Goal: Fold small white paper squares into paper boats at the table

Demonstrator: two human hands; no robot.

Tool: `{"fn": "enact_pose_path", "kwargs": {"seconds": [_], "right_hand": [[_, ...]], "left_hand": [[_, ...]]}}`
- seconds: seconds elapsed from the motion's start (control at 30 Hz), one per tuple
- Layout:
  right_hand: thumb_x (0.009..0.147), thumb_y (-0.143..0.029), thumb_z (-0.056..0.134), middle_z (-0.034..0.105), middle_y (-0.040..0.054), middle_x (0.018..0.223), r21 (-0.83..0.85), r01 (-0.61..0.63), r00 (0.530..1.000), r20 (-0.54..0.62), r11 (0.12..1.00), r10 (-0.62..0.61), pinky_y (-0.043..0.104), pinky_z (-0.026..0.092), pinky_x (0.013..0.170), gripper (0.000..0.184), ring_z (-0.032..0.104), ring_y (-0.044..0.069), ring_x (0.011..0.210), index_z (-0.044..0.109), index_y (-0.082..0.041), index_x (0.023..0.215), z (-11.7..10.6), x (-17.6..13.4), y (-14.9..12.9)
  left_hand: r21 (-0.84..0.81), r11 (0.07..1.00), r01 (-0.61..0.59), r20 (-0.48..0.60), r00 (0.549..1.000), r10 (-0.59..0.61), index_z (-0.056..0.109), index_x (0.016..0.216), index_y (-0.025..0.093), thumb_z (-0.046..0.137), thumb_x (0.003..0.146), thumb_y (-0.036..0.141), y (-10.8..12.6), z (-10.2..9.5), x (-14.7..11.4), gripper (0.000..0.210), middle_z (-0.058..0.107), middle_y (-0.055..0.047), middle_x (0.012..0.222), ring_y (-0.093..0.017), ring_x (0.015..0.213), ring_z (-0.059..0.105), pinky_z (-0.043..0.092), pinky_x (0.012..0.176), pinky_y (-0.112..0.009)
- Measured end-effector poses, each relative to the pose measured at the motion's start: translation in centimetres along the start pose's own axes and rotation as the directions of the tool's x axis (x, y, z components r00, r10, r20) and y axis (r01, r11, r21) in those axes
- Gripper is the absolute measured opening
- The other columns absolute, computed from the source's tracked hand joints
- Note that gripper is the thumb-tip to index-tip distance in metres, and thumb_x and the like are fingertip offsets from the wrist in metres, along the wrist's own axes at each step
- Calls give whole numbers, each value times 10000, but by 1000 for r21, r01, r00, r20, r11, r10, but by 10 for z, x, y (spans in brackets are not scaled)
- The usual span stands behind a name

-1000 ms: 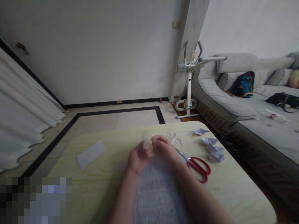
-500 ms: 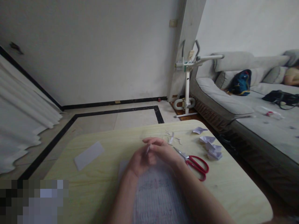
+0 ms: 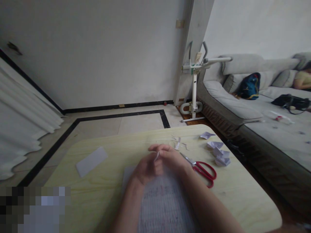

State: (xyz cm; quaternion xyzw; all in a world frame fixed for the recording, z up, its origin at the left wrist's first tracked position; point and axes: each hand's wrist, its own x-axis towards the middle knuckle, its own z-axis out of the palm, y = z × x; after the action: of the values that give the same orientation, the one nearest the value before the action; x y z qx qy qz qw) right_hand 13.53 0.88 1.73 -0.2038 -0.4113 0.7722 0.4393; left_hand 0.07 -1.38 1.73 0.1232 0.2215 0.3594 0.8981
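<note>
My left hand (image 3: 145, 168) and my right hand (image 3: 171, 157) meet over the middle of the table, fingers closed around a small folded piece of white paper (image 3: 156, 156). Most of that paper is hidden by my fingers. Beneath my forearms lies a lined sheet covered in writing (image 3: 165, 200). Scissors with red handles (image 3: 205, 173) rest just right of my right wrist, blades pointing to the far left. Thin paper scraps (image 3: 178, 143) are scattered beyond my right hand. Several folded paper shapes (image 3: 220, 152) sit along the table's right side.
A blank paper rectangle (image 3: 91, 161) lies on the left of the wooden table (image 3: 97, 200). Past the right edge stands a grey sofa (image 3: 233, 103) with a backpack (image 3: 250, 85), a black bag (image 3: 293, 102) and a seated person (image 3: 302, 79). White exercise equipment (image 3: 194, 87) stands behind.
My hands stay together in nearly the same place, fingers shifting slightly on the paper. A little more of its curved edge shows. The view has moved very slightly.
</note>
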Motion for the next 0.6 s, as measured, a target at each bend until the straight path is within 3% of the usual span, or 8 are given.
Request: {"fn": "enact_pose_path", "kwargs": {"seconds": [0.13, 0.23, 0.4, 0.6], "right_hand": [[698, -385, 711, 616, 52, 1043, -4, -36, 999, 38, 999, 36, 254, 441, 655, 222, 570, 117, 710, 651, -174, 732, -3, -2, 0], [734, -388, 681, 631, 41, 899, -6, -48, 996, 72, 999, 48, 246, 432, 620, 223, 559, 106, 647, 665, -174, 796, -4, -2, 0], [730, -441, 665, 613, 24, 723, -26, -70, 996, 53, 997, 72, 252, 437, 592, 341, 565, 129, 620, 658, -168, 934, -4, -1, 3], [704, -468, 677, 642, 43, 771, -25, -66, 994, 91, 998, 68, 273, 454, 583, 336, 579, 139, 607, 652, -182, 878, -4, -1, 2]], "left_hand": [[24, 1000, 4, 27, 1000, -5, 475, 576, 138, 585, 791, 241, -2, -1, 2, 262, 299, 74, 438, -25, 334, 286, 236, 355, -161], [50, 999, -9, 38, 999, 7, 493, 610, 141, 641, 758, 267, -3, 0, 3, 244, 327, 80, 428, -24, 327, 302, 239, 348, -159], [128, 987, -97, -39, 994, 103, 514, 658, 152, 708, 706, 321, -5, 4, 5, 262, 422, 73, 433, -47, 332, 397, 311, 353, -172], [179, 973, -148, -39, 987, 157, 553, 719, 158, 733, 677, 330, -7, 2, 3, 253, 493, 63, 454, -66, 346, 472, 383, 372, -176]]}}
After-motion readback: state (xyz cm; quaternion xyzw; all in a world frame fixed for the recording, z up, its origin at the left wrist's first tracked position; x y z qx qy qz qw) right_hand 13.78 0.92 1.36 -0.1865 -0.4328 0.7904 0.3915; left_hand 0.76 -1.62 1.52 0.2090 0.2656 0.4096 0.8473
